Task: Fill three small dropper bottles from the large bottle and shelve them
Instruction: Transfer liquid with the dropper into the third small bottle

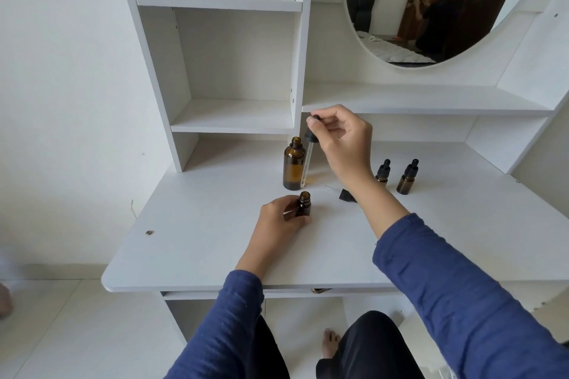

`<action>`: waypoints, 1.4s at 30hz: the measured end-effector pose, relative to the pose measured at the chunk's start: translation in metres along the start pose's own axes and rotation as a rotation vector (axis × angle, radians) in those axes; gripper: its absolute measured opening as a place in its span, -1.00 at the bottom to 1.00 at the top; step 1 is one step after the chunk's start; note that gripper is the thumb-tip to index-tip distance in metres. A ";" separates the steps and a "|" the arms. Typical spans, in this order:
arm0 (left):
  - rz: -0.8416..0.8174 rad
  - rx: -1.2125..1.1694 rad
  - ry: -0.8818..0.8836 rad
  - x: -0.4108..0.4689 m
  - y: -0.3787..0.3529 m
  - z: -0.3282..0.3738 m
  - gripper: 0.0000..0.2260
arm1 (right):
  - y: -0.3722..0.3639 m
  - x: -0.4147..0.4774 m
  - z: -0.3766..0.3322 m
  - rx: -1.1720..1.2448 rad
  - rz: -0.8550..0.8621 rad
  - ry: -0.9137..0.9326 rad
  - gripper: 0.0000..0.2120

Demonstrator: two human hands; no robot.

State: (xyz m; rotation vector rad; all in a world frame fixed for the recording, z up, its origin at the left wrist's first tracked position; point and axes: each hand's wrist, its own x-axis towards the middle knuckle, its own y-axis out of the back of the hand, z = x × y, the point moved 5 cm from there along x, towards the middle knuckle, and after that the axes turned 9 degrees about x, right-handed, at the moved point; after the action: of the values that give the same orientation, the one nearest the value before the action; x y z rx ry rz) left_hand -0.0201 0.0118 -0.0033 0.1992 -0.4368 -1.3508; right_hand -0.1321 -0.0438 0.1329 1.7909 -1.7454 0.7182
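The large amber bottle [293,164] stands uncapped on the white desk [200,243], partly filled. My right hand [340,140] pinches the black bulb of a long glass dropper [306,160], which hangs just right of the large bottle with its tip above the desk. In front of it, my left hand [281,218] holds a small open amber bottle [304,204] upright on the desk. Two capped small dropper bottles [382,172] [408,177] stand to the right. A small black dropper cap [346,194] lies under my right wrist.
White shelf compartments [234,117] rise behind the large bottle. A longer ledge [425,101] runs under a round mirror [431,3] at the right. The desk's front edge is near my knees.
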 end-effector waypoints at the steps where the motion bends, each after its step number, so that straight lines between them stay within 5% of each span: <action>1: -0.004 -0.003 0.003 0.000 0.000 0.000 -0.80 | 0.001 0.005 -0.003 0.001 0.027 0.013 -0.97; 12: -0.003 0.013 0.017 0.001 0.000 -0.002 -0.80 | -0.006 0.042 -0.011 0.055 0.157 0.098 -0.88; 42: 0.002 0.011 0.021 0.002 0.001 -0.004 -0.76 | -0.024 0.014 0.054 -0.118 -0.174 -0.232 -0.82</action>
State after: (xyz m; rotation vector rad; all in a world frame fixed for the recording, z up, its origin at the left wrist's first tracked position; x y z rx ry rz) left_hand -0.0172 0.0096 -0.0055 0.2222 -0.4268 -1.3437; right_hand -0.1075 -0.0910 0.1040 1.9769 -1.7085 0.3400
